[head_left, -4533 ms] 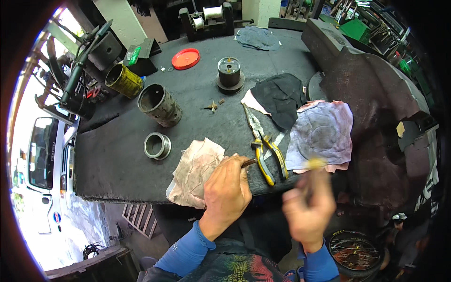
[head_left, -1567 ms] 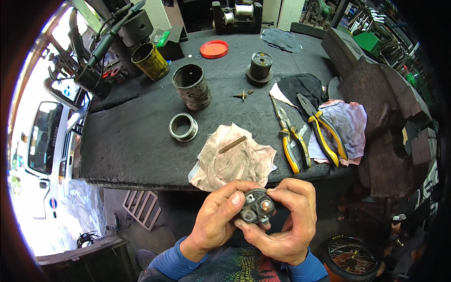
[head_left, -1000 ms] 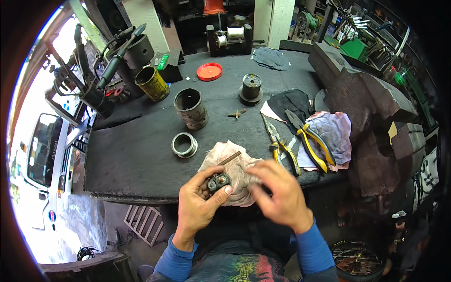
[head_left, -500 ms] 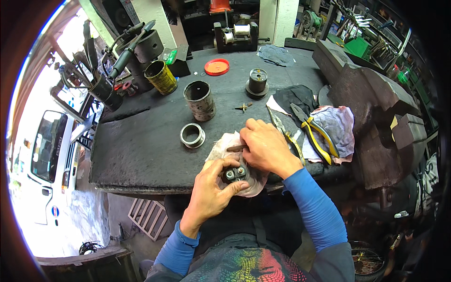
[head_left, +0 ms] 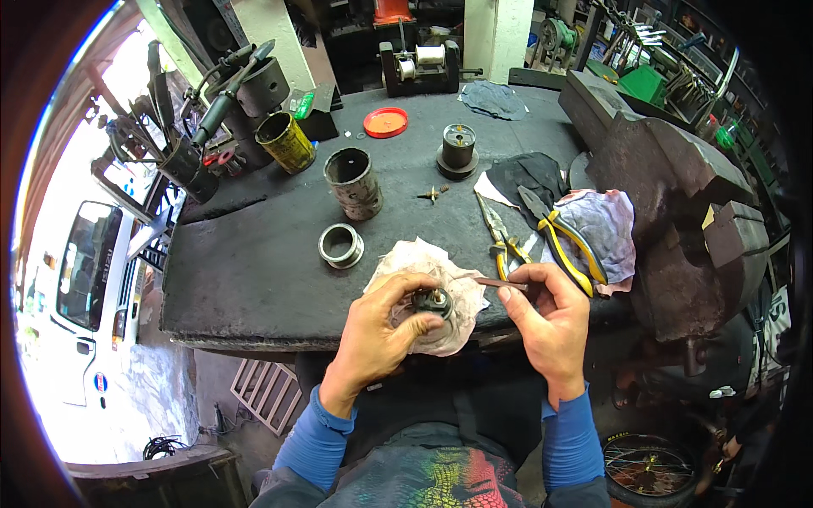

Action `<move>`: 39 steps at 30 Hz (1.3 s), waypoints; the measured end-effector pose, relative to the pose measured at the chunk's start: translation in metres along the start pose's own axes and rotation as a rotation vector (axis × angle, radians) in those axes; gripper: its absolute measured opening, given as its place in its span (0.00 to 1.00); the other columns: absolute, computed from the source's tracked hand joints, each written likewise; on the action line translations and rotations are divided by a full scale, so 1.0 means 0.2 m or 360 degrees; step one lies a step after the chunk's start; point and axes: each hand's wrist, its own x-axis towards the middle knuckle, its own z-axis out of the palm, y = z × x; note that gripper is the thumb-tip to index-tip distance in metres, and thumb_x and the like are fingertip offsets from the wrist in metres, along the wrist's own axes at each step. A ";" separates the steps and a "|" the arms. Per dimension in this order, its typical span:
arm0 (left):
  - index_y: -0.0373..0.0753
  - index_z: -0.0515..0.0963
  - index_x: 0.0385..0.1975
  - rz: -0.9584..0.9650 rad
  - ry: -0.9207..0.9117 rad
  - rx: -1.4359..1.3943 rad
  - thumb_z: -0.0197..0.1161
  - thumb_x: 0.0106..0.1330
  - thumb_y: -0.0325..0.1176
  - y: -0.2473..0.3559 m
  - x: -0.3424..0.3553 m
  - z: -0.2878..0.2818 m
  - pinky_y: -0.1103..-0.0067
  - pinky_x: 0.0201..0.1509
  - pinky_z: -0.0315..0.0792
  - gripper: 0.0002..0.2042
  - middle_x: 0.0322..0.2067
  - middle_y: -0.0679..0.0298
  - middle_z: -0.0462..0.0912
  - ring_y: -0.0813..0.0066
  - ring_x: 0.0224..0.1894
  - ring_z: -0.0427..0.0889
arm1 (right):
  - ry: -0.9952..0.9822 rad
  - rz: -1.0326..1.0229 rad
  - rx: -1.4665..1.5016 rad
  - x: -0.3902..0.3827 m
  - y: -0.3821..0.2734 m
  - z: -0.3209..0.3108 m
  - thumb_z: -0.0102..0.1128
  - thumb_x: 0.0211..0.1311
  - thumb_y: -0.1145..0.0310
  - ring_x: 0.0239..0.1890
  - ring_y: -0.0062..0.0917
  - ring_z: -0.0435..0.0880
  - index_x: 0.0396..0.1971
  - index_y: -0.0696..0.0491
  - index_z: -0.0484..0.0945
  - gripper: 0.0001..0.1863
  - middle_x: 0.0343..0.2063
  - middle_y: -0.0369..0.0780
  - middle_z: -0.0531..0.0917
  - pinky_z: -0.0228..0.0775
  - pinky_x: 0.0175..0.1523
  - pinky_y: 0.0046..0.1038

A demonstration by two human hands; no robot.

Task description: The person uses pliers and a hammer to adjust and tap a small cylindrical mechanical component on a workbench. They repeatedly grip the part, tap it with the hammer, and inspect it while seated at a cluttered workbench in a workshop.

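My left hand (head_left: 383, 326) holds a small dark round metal part (head_left: 430, 302) with brass-coloured bits, just above a stained pale rag (head_left: 428, 271) at the front edge of the black workbench (head_left: 254, 279). My right hand (head_left: 549, 317) pinches a thin brown rod-like piece (head_left: 495, 283) between thumb and fingers. Its tip points left toward the round part and stops a little short of it.
Yellow-handled pliers (head_left: 563, 241) and smaller pliers (head_left: 500, 237) lie right of the rag, by a pale cloth (head_left: 605, 229). A metal ring (head_left: 341, 245), grey cylinder (head_left: 353, 182), yellow can (head_left: 286, 141), red lid (head_left: 385, 123) and dark spool part (head_left: 458, 151) stand behind. A large vise (head_left: 677, 203) fills the right.
My right hand picked the thin brown piece off the rag and drew back to the right with it. My left hand kept hold of the round part throughout.
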 end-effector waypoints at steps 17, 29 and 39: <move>0.36 0.82 0.60 0.0425 0.0128 0.0363 0.77 0.53 0.23 0.00 0.09 0.07 0.62 0.68 0.76 0.30 0.55 0.53 0.87 0.50 0.59 0.85 | 0.0169 -0.0583 -0.0452 -0.16 0.08 0.21 0.72 0.62 0.88 0.47 0.31 0.90 0.47 0.63 0.86 0.13 0.46 0.48 0.90 0.83 0.53 0.30; 0.37 0.74 0.67 0.0013 0.0053 -0.0097 0.68 0.54 0.17 -0.09 0.13 0.20 0.65 0.57 0.79 0.35 0.44 0.56 0.84 0.56 0.48 0.86 | 0.0149 -0.0444 -0.0627 -0.15 0.06 0.26 0.75 0.59 0.86 0.43 0.36 0.93 0.48 0.60 0.88 0.17 0.43 0.48 0.91 0.85 0.50 0.32; 0.37 0.75 0.66 0.0024 0.0088 -0.0029 0.67 0.54 0.13 -0.07 0.13 0.21 0.71 0.54 0.79 0.34 0.40 0.60 0.85 0.66 0.45 0.86 | 0.0065 -0.0478 -0.0689 -0.11 0.04 0.26 0.73 0.63 0.86 0.43 0.34 0.90 0.48 0.61 0.87 0.14 0.44 0.48 0.90 0.83 0.49 0.30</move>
